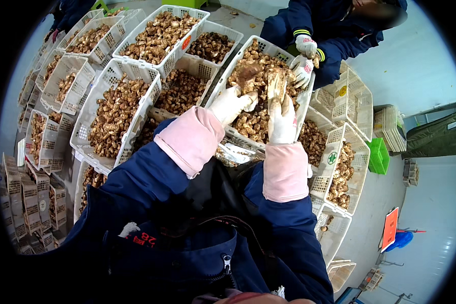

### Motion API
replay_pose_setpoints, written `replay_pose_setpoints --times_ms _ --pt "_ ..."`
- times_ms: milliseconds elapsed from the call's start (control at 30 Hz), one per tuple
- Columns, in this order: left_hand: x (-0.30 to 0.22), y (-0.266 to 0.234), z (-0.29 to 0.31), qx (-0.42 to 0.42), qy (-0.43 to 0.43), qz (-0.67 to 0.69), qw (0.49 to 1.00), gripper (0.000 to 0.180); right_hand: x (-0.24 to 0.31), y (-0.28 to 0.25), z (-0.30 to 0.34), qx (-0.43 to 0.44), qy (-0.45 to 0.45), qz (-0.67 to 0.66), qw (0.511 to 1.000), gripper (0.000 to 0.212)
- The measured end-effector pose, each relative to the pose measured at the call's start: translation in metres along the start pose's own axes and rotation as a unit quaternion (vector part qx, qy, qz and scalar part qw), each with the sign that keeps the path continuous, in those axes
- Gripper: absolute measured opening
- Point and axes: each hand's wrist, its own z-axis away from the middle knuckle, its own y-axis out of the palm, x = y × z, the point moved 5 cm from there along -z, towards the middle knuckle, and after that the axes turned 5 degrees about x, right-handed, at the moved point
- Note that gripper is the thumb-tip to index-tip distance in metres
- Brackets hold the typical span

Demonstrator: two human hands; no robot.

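Both my hands wear white gloves below pink cuffs, over a white crate (220, 90) heaped with brown mushrooms (252, 126). My right hand (282, 121) is closed round the lower end of a large mushroom (276, 83) with a long pale stalk, tilted away from me. My left hand (233, 105) is beside it, fingers curled inward. Just beyond those fingers is a smeared brown mushroom cap (248, 75). Whether the left fingers grip that cap or another piece is hidden.
Across the crate sits a co-worker (334, 35) whose gloved hands (305, 55) are at its far right edge. More mushroom-filled crates (159, 38) stand on the left. Partly filled crates (347, 167) and green baskets (378, 155) are on the right.
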Motion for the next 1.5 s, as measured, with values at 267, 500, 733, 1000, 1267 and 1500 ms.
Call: replay_pose_setpoints --times_ms 267,500,733,1000,1267,1500 --pt "0.002 0.001 0.006 0.051 -0.004 0.356 0.933 0.028 0.015 0.001 0.004 0.022 0.098 -0.042 0.994 0.041" --pt "-0.002 -0.004 0.007 0.007 -0.014 0.349 0.937 0.037 0.009 -0.002 0.006 0.044 0.107 0.036 0.993 0.047" --pt "0.002 -0.006 0.002 0.012 -0.001 0.281 0.96 0.047 0.022 0.007 0.011 0.095 0.194 -0.301 0.929 0.037" --pt "0.055 -0.023 -0.016 0.003 -0.106 -0.05 0.993 0.052 0.018 0.005 0.005 0.115 0.248 -0.521 0.808 0.035" --pt "-0.013 0.022 0.004 0.087 -0.023 0.3 0.95 0.074 0.013 0.004 0.01 0.192 0.249 -0.547 0.776 0.038" --pt "-0.012 -0.004 0.007 0.034 0.021 0.29 0.956 0.05 0.013 0.029 0.023 0.078 0.318 -0.188 0.926 0.051"
